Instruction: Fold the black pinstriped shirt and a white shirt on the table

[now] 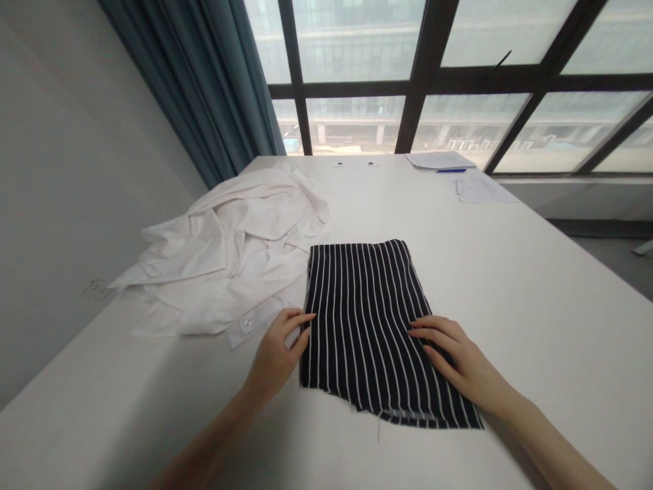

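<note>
A black cloth with thin white stripes [364, 306] lies flat in front of me, its near edge uneven with a loose thread hanging down. My left hand [278, 350] rests at its left edge, fingertips touching the fabric and the thumb apart from the forefinger. On the right side, my right hand [459, 361] lies on the cloth with its fingers stretched out and spread. Left of the striped cloth is a crumpled white cloth [239, 238], and a strip with a round button-like spot shows close to my left hand.
Both cloths lie on a white table [510, 286]. Sheets of paper [439, 160] and a blue pen [451, 171] are at the far right. Two small dark-centred fittings sit near the far edge. A blue curtain [204, 82] hangs at the left beside dark-framed windows.
</note>
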{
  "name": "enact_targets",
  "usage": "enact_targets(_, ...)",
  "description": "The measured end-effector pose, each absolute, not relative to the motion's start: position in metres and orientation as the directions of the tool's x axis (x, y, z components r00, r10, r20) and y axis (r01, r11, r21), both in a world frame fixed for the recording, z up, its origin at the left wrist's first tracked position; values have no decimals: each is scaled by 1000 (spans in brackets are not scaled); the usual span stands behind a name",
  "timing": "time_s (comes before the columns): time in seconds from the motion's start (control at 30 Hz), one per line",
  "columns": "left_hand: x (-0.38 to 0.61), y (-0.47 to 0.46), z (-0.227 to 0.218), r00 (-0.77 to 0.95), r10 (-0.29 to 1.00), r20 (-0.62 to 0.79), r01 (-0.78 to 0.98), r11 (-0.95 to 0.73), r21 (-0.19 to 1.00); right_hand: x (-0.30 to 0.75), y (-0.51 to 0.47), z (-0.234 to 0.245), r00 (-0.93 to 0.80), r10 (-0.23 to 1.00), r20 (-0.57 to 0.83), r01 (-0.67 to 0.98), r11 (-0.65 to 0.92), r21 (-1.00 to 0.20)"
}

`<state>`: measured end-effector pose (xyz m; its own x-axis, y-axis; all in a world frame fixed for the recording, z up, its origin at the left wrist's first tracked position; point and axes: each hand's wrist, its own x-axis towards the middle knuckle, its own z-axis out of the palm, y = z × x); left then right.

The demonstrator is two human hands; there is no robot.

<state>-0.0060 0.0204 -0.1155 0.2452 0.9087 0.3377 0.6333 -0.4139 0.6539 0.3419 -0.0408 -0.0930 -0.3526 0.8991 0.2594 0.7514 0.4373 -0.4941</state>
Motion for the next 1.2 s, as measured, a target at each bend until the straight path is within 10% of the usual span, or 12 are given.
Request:
enact_targets(0.17, 4, 8, -104, 476, 736, 481, 637, -666, 389, 341, -43, -90, -391, 870, 302, 739, 492, -460)
enact_targets(0.37, 12, -3, -100, 829, 527, 188, 468, -837, 283, 331, -47, -88, -545, 813, 205, 705, 577, -413)
enact_targets(0.67, 8, 0, -103, 783, 617, 80, 573, -765, 293, 334, -46, -92, -497, 867, -26, 818, 458, -348)
enact_targets(1.0, 3, 8, -118, 654, 731, 193, 642, -672, 370, 332, -46, -85, -565, 810, 159, 719, 578, -387)
enact_targets(1.2, 3, 8, -121, 664, 718, 210, 657, -694, 294, 323, -47, -90, -598, 801, 44, 734, 569, -371)
